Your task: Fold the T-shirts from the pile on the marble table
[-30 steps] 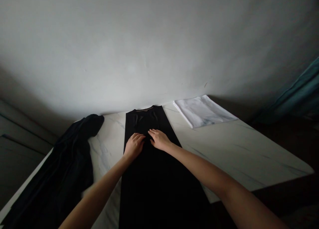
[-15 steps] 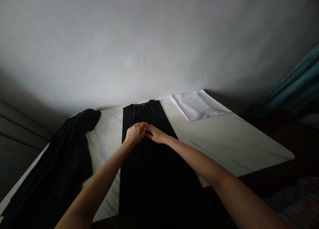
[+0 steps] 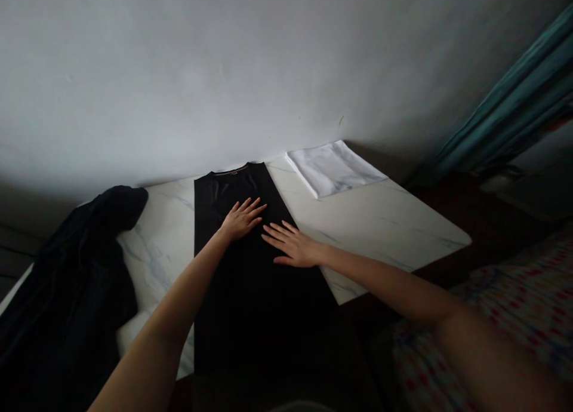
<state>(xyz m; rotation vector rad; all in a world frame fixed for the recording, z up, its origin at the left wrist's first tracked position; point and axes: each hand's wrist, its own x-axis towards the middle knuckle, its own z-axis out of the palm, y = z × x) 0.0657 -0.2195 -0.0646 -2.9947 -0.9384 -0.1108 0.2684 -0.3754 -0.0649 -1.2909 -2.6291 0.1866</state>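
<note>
A black shirt, folded into a long strip, lies across the table with its neckline at the wall end. Its lower end is lost in the dark at the bottom of the view. My left hand rests flat on the upper part of the shirt, fingers spread. Nearer to me and to the right, my right hand lies palm down by the shirt's right edge, its fingers stretched out and pointing left. Neither hand grips the cloth.
On the white marbled table, a folded white cloth lies at the back right. Heaped dark clothing covers the left end. Behind stands a pale wall; a teal curtain hangs at right. Patterned fabric shows at lower right.
My hands, which met over the middle of the shirt, have come apart and their fingers have spread. The right hand is now closer to the shirt's right edge. The view has swung right.
</note>
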